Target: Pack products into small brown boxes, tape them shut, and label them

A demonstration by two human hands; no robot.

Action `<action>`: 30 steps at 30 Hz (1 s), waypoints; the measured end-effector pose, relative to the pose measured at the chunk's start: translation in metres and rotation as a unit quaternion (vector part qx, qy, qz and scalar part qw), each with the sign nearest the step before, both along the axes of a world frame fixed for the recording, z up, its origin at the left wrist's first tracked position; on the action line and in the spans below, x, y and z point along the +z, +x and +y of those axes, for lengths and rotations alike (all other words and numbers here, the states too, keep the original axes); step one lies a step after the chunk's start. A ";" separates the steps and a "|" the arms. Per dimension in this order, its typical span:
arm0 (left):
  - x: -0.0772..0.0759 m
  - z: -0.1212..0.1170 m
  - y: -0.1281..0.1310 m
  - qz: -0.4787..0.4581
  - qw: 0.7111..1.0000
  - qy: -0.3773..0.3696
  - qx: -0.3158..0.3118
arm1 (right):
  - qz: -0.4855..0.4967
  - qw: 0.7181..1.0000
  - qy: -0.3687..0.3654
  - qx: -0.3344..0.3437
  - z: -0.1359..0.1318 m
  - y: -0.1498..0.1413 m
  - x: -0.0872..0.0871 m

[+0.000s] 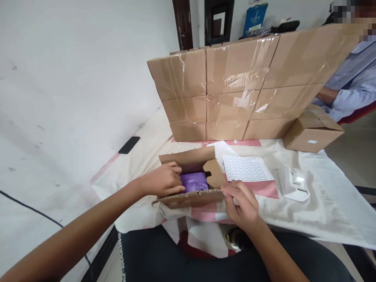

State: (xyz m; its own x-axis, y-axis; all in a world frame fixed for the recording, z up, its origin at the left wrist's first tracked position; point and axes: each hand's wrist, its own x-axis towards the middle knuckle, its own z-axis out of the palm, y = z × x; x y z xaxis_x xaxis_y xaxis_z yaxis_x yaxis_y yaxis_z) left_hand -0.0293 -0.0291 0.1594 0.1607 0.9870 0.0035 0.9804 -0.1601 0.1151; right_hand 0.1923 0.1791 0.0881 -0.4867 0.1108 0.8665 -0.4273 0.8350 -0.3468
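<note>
An open cardboard box [190, 200] lies on the cloth-covered table in front of me, its flaps raised. Inside it sits a purple plastic-wrapped pack [194, 181]. My left hand [164, 181] is curled over the box's left end, with its fingertips close to the purple pack; what lies under the palm is hidden. At the near right corner, my right hand [242, 203] pinches the edge of the near flap between thumb and fingers. The small right-end flap [214, 172] with a notch stands tilted beside the pack.
A wall of taped cartons [235, 90] stands behind the box. Right of it are a sheet of labels [245, 168], a white device [294, 183] and a closed carton [314, 129]. A black phone [129, 145] lies left. Another person's sleeve [357, 96] shows at right.
</note>
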 end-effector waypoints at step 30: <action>-0.051 0.009 0.048 0.122 0.944 0.206 0.226 | -0.085 0.835 -0.355 -0.411 0.136 0.092 -0.014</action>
